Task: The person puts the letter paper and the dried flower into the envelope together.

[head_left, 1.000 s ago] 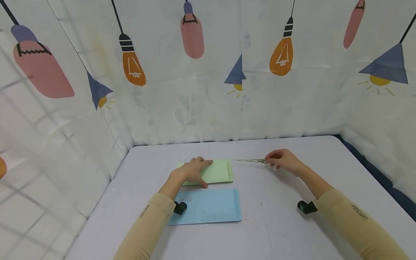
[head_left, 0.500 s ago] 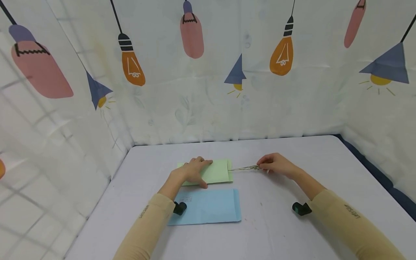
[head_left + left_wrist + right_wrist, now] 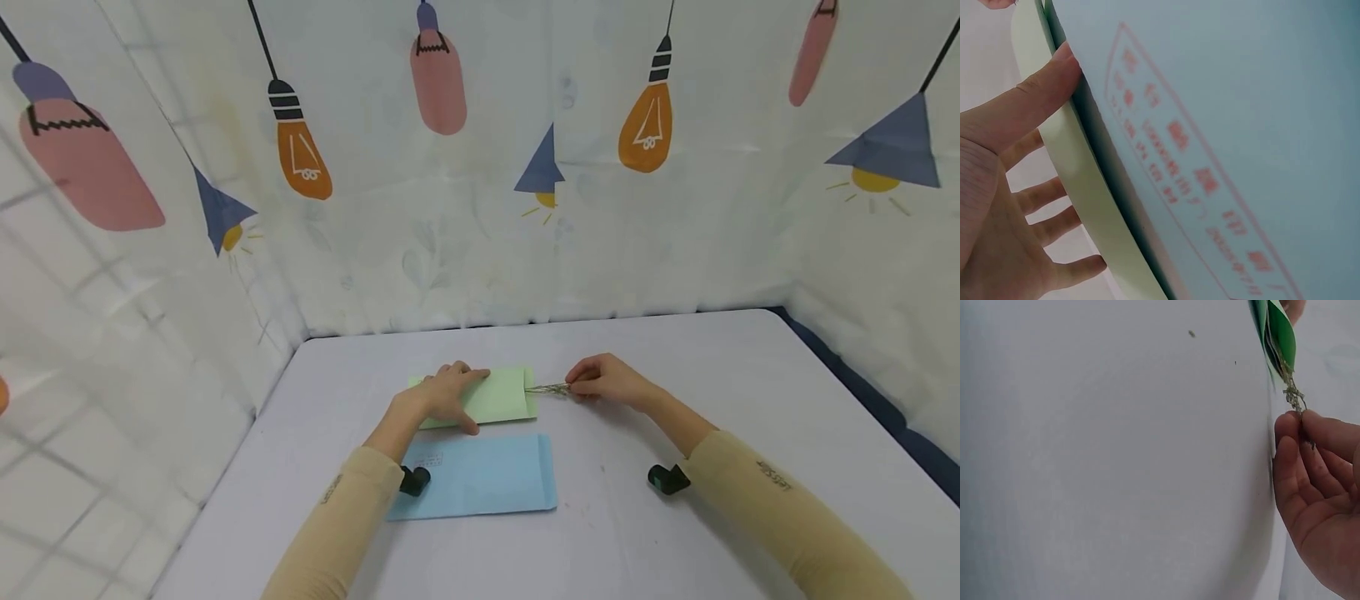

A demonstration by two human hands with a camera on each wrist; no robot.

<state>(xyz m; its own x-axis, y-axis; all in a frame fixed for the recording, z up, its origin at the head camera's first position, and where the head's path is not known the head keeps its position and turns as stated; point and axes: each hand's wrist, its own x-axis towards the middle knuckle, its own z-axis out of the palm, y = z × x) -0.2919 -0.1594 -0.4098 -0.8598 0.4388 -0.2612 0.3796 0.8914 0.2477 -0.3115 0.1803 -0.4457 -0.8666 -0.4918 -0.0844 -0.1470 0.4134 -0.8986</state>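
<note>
Dried sprig [image 3: 550,388] partly inside green envelope [image 3: 498,397]; remainder outside, pinched by right hand [image 3: 603,383] fingers. Left hand [image 3: 442,396] fingers spread flat, pressing envelope to counter [image 3: 675,533].

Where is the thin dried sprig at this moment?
In the head view, the dried sprig lies mid-table, pinched by the right hand, its tip entering the green envelope under the left hand.

flat green envelope [image 3: 495,396], thin dried sprig [image 3: 547,388] partway inside its mouth
</note>
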